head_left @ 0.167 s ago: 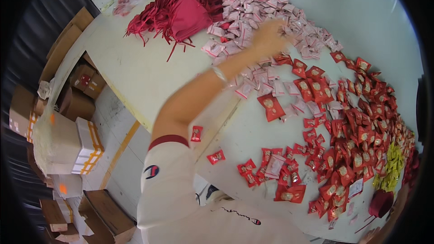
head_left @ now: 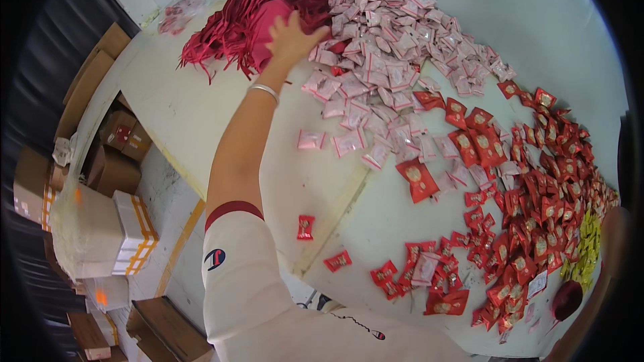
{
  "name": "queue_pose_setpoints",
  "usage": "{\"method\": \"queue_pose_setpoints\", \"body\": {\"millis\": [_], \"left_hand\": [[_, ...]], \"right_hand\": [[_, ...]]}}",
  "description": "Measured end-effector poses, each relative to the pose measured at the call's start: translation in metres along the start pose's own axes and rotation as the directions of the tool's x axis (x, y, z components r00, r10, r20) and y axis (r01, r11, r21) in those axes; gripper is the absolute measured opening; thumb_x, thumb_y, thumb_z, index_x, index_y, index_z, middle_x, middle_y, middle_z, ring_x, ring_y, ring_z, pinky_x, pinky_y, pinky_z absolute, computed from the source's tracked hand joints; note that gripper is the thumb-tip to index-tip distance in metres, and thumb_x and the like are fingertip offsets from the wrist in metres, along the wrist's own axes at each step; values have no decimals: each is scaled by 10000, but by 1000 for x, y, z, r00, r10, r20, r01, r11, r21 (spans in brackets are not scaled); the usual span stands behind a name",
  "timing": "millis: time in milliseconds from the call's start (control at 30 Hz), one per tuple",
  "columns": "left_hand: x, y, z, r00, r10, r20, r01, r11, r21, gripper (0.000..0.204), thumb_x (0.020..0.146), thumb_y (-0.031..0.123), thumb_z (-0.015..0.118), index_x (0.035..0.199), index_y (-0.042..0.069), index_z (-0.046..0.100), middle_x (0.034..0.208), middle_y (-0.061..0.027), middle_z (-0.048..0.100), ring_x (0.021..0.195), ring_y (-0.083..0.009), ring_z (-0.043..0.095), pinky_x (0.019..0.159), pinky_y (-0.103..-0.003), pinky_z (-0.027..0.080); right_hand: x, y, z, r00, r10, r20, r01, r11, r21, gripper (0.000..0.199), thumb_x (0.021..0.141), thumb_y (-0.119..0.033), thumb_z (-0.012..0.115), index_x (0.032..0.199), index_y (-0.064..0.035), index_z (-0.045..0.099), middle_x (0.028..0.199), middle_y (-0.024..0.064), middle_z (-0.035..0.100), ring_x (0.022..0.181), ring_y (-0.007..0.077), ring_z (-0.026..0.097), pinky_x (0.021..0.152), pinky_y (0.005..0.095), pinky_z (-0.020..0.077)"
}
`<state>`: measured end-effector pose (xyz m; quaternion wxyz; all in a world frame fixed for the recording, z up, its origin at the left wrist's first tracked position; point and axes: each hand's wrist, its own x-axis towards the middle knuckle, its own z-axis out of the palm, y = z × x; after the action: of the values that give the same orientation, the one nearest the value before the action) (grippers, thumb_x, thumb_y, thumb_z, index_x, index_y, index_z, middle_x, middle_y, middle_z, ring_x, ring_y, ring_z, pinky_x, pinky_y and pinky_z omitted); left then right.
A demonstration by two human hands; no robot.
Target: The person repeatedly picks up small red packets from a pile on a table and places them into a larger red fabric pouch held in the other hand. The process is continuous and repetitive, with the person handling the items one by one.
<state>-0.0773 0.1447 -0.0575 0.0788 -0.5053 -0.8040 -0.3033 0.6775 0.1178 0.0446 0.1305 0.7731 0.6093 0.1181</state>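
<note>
My left hand (head_left: 292, 39) lay spread, grasping nothing, on the heap of crimson drawstring pouches (head_left: 251, 23) at the far left of the white table (head_left: 201, 121), just beside the pink sachets (head_left: 396, 47). My right hand was out of view. Cardboard boxes (head_left: 114, 141) stood closed on the floor
</note>
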Motion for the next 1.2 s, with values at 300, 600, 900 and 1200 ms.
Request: {"method": "queue_pose_setpoints", "body": {"millis": [300, 600, 900, 1200], "left_hand": [[115, -160, 65, 871, -217, 440, 148, 972, 185, 858, 553, 602, 559, 1278, 232, 288, 1364, -136, 118, 1228, -407, 101, 912, -615, 128], [-57, -79, 18, 900, -9, 436, -90, 974, 207, 636, 622, 436, 571, 1181, 176, 412, 1295, -101, 261, 1207, -342, 187, 886, -643, 151], [-133, -22, -52, 900, 391, 195, -324, 896, -304, 611, 663, 200, 609, 1205, 65, 364, 1283, -137, 277, 1181, -298, 268, 971, -380, 217], [-172, -79, -77, 907, 290, 304, -290, 956, -44, 209, 676, -63, 534, 874, -2, 563, 955, -108, 545, 873, -270, 519, 744, -301, 423]], "right_hand": [[17, -325, -45, 703, -535, -468, 672, 714, 194, 172, 727, -151, 560, 821, -11, 526, 783, 126, 538, 708, 309, 515, 612, 360, 416], [12, -422, -46, 565, -719, -404, 811, 573, 115, 198, 741, -203, 535, 839, -31, 544, 812, 129, 543, 767, 302, 531, 662, 399, 410], [75, -326, 18, 772, -453, -446, 599, 754, 270, 244, 724, -201, 536, 918, -54, 543, 861, 128, 572, 816, 295, 545, 692, 383, 431], [172, -349, 70, 642, -439, -629, 723, 620, 304, 382, 742, -91, 452, 1123, -58, 440, 1061, 185, 500, 1023, 318, 450, 857, 374, 364]]}}
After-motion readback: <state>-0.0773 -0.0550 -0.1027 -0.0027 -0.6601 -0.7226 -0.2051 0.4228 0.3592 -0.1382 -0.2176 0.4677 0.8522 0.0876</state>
